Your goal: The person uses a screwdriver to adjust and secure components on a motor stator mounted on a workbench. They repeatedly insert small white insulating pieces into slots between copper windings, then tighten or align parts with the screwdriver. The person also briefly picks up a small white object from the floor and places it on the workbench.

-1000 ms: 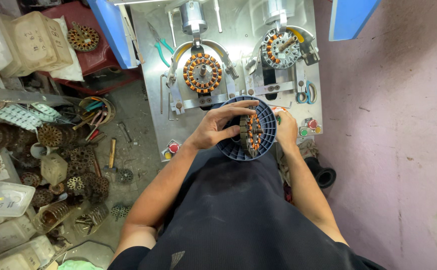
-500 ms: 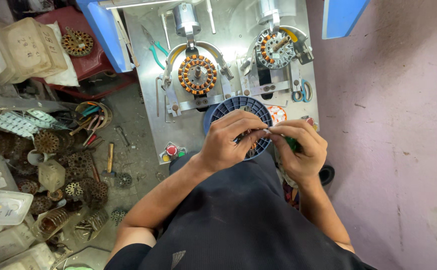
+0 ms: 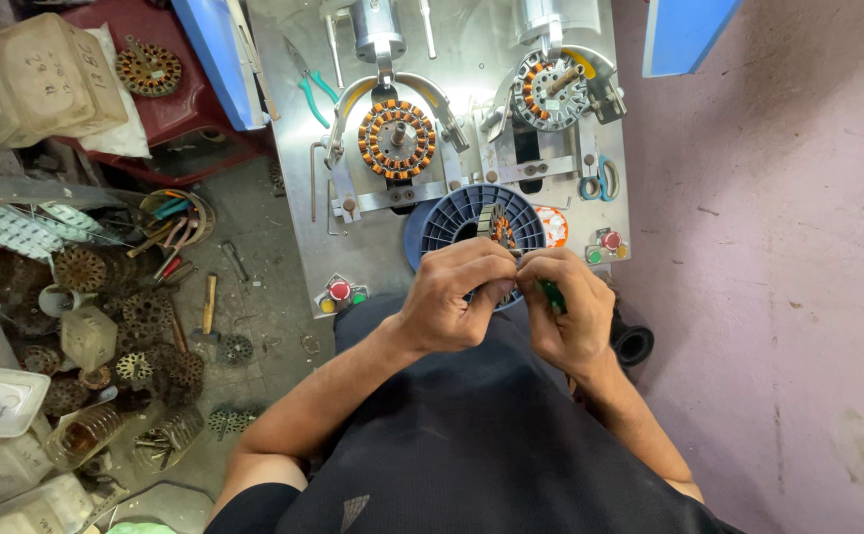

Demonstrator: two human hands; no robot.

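Pinching something small over the blue spool (image 3: 449, 220): left hand (image 3: 454, 297) and right hand (image 3: 570, 309) meet at the fingertips, fingers together. Right fist is clamped on a green-handled tool (image 3: 552, 295). A wound stator (image 3: 500, 228) sits in the spool on the metal surface (image 3: 293, 148). I'd keep wrists braced and the work close.

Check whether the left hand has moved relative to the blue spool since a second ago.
Yes. The left hand lay over the middle of the blue spool a second ago; it now sits at the spool's near rim, closer to the body, fingertips meeting the right hand.
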